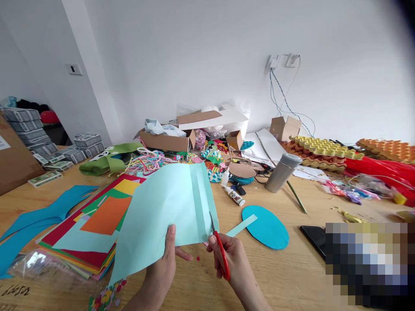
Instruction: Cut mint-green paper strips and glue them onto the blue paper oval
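A large light aqua sheet of paper (158,207) is raised above the table, with fold lines along its right side. My left hand (165,263) holds its lower edge, thumb on the near face and fingers behind. In my right hand (231,259) are red-handled scissors (222,255), their blades at the sheet's lower right part. To the right, a blue oval (270,231) lies flat, with a narrow aqua strip (244,223) across its left edge. Left of the sheet is a stack of coloured paper (105,216).
A grey bottle (281,175), glue bottles (235,195) and a black phone (314,238) stand or lie on the right. Blue paper offcuts (48,211) are at the left. Boxes (165,140), craft pieces and egg trays (324,149) line the back.
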A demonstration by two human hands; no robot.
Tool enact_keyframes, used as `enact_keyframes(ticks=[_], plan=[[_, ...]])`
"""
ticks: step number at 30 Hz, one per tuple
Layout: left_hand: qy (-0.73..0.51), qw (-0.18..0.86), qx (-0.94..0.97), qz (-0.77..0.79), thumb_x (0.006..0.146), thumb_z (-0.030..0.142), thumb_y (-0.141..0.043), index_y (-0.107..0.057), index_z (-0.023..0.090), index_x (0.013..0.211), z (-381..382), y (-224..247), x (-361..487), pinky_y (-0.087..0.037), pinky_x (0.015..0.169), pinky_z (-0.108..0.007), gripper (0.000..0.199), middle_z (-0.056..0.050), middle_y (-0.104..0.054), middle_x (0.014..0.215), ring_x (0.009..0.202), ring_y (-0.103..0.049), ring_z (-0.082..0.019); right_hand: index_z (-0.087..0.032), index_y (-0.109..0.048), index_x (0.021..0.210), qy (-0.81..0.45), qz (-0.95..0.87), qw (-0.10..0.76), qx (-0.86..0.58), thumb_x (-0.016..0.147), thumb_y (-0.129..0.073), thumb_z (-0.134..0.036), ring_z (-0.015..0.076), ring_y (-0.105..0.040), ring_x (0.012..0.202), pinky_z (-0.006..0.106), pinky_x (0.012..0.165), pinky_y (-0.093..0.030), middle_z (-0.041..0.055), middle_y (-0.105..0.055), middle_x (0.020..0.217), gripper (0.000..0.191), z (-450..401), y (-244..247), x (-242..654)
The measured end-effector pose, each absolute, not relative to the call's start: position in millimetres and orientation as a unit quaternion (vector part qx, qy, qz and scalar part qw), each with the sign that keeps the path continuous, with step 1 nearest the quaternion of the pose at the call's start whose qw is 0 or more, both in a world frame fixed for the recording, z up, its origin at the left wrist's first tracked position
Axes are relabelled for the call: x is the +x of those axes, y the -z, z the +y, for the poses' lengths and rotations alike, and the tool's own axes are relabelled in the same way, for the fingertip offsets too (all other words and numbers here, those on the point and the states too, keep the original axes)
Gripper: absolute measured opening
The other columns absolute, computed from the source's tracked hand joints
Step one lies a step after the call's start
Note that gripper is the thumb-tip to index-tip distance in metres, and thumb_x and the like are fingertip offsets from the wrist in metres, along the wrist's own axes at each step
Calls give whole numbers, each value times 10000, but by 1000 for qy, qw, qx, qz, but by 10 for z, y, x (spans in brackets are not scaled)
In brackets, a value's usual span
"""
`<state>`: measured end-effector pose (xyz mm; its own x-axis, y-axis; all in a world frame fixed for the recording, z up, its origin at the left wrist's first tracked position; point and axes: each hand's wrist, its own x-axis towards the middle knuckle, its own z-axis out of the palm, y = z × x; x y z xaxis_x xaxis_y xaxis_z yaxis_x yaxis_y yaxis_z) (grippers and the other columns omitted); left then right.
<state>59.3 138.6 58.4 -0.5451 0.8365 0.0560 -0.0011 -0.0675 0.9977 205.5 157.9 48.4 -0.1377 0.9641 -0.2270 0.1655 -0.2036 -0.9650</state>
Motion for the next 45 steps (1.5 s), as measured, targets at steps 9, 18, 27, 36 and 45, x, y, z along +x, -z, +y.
enact_keyframes(ticks=[9,18,27,36,45], plan=[[-644,324,358,593,770,515,-651,-587,191,776,1371,-589,616,-492,327,-270,331,44,-602,409,273,-559,-192,-181,-503,624,-551,-533,355,-535,664,-486,-836,87,-435,319,205,350,-308,-31,-485,406,656,1598,-481,2088],[-660,326,348,580,724,548,-687,-607,181,842,1367,-604,651,-482,273,-294,394,15,-653,493,270,-555,-198,-203,-438,558,-543,-534,364,-536,687,-485,-817,98,-474,360,211,375,-327,-24,-491,434,629,1592,-527,2098],[-641,326,355,597,698,556,-712,-588,156,973,1412,-397,563,-505,300,-301,501,2,-682,563,272,-558,-194,-196,-476,583,-552,-501,383,-546,609,-460,-889,82,-394,304,216,341,-296,-40,-445,375,694,1607,-467,2083],[-654,307,369,584,727,581,-670,-616,162,850,1377,-505,628,-489,288,-266,440,12,-632,456,248,-535,-181,-191,-448,567,-548,-525,372,-535,653,-486,-848,82,-458,349,200,363,-306,-20,-502,439,664,1612,-493,2108],[-639,321,389,581,724,585,-671,-630,181,766,1352,-509,619,-516,320,-292,409,32,-577,393,260,-542,-191,-192,-451,580,-545,-519,385,-534,654,-496,-839,95,-483,387,202,386,-353,-23,-492,437,653,1597,-517,2114]])
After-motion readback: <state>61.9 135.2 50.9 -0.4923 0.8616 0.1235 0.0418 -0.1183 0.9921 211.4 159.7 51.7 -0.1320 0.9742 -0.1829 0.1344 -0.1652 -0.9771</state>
